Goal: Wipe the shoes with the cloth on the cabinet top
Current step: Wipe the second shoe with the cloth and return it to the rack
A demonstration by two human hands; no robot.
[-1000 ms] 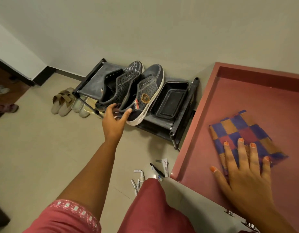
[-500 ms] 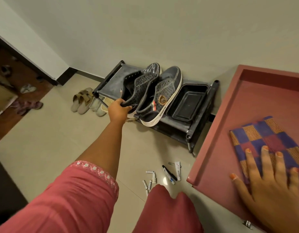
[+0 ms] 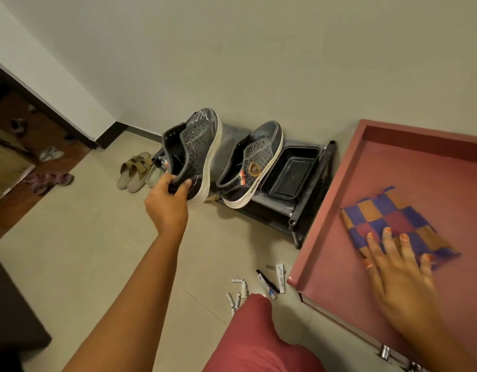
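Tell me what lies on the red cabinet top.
On the red cabinet top lies a checked cloth; the right hand rests flat on its near edge and hides that part. The cabinet's near right corner is out of frame.

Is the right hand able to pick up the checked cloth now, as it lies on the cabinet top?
Probably yes. The right hand already rests with straight fingers on the checked cloth, which lies flat on the red cabinet top with nothing on or beside it. Only closing the grip remains.
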